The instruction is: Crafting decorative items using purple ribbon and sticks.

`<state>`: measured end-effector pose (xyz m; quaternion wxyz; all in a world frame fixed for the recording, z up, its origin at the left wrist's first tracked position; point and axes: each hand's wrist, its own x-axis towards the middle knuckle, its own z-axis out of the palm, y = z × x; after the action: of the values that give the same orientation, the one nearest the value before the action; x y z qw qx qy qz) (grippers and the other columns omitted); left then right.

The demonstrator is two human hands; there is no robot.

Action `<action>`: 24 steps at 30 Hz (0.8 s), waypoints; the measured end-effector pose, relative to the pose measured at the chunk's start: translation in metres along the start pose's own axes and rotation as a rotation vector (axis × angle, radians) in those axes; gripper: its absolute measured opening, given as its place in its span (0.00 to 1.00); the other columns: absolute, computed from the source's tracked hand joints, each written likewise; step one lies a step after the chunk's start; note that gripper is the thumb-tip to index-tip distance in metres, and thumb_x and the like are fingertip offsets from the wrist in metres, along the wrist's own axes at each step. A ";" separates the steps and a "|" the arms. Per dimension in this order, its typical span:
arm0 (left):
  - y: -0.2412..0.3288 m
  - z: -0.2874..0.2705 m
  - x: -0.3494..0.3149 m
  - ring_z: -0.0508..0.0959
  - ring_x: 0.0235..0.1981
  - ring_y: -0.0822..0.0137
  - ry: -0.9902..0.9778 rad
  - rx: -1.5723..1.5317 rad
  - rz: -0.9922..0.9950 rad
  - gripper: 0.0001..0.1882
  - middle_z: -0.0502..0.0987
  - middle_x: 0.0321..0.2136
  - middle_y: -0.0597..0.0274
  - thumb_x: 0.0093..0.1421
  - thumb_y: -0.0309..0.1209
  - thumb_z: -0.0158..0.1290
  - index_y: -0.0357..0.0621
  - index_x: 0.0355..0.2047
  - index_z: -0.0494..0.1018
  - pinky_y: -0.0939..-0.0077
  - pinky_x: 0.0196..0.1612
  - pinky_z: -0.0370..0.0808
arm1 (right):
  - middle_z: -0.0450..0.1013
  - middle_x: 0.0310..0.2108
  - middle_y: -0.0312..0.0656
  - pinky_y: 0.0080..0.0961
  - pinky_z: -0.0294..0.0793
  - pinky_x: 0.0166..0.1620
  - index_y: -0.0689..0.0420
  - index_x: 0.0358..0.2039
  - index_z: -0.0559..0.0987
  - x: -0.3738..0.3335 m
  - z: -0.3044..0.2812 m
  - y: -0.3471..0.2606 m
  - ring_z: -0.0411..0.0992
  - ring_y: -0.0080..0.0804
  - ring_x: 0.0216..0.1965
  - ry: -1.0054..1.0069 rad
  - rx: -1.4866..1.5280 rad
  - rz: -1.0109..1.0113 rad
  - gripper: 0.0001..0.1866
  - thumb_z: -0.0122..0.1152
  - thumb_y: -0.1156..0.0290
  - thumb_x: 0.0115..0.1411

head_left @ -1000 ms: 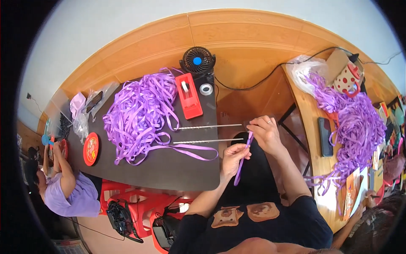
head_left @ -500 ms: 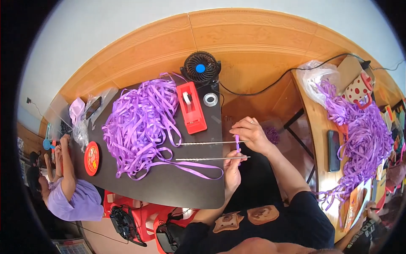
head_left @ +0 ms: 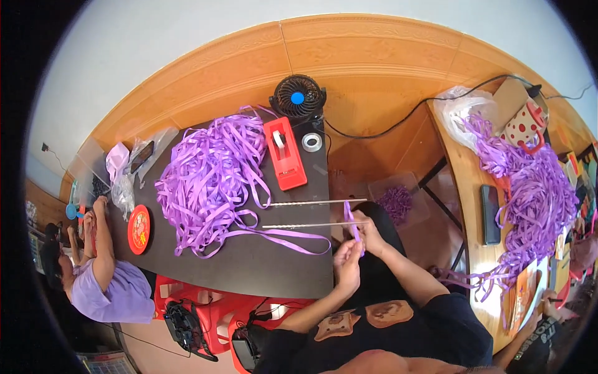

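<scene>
Clock directions are read outward from the person's two hands, with twelve toward the wall. Between one and two o'clock, a clear plastic bin (head_left: 416,202) on the floor contains a small heap of purple ribbon pieces (head_left: 394,205). At nine, a round red plate (head_left: 132,234) with a multicoloured centre sits on the dark rectangular table (head_left: 286,268); whether that centre is a print or contents is unclear. At eleven, a long red plastic tape dispenser (head_left: 290,176) holds a pale tape roll (head_left: 278,139). At two, a cream cup with red dots (head_left: 522,129) stands on the light wooden table (head_left: 484,254), its inside unseen.

The left hand (head_left: 347,268) is nearly closed, thumb and fingers pinching a short flat strip of glossy purple ribbon (head_left: 351,217) near its lower end. The right hand (head_left: 369,235) is bent inward just behind the strip, fingers curled and partly hidden; whether they grip it cannot be told.

The strip rises from the left fingertips toward twelve, crossing the nearer of two slim metal rods (head_left: 314,225) with spiralled ends, which jut past the dark table's edge. Its top is at the farther rod (head_left: 324,202); how it meets that rod is too small to tell. A large tangled heap of purple ribbon (head_left: 212,181) lies at ten, well apart from both hands.
</scene>
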<state>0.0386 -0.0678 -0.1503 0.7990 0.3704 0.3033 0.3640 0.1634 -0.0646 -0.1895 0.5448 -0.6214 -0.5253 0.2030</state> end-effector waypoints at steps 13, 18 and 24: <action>0.042 -0.048 -0.077 0.73 0.27 0.77 -0.231 0.154 -0.203 0.06 0.76 0.29 0.64 0.55 0.21 0.53 0.38 0.34 0.73 0.85 0.33 0.70 | 0.69 0.18 0.33 0.18 0.64 0.24 0.62 0.25 0.75 -0.131 0.033 -0.063 0.64 0.17 0.20 -0.096 0.506 0.578 0.11 0.48 0.72 0.61; 0.051 -0.049 -0.087 0.73 0.25 0.77 -0.238 0.128 -0.170 0.03 0.75 0.26 0.66 0.55 0.21 0.53 0.38 0.32 0.73 0.85 0.30 0.69 | 0.73 0.23 0.35 0.19 0.66 0.30 0.61 0.27 0.78 -0.144 0.027 -0.079 0.68 0.19 0.26 -0.166 0.620 0.674 0.10 0.49 0.71 0.59; 0.075 -0.049 -0.099 0.74 0.25 0.75 -0.284 0.040 -0.229 0.06 0.76 0.26 0.62 0.55 0.24 0.54 0.39 0.35 0.74 0.86 0.27 0.67 | 0.76 0.32 0.40 0.24 0.69 0.33 0.58 0.37 0.77 -0.151 0.010 -0.089 0.73 0.26 0.32 -0.102 0.818 0.938 0.15 0.48 0.61 0.60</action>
<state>-0.0797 -0.0954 -0.0947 0.8624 0.3969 0.2350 0.2086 0.0616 -0.2050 -0.1617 0.5657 -0.5165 -0.1016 0.6347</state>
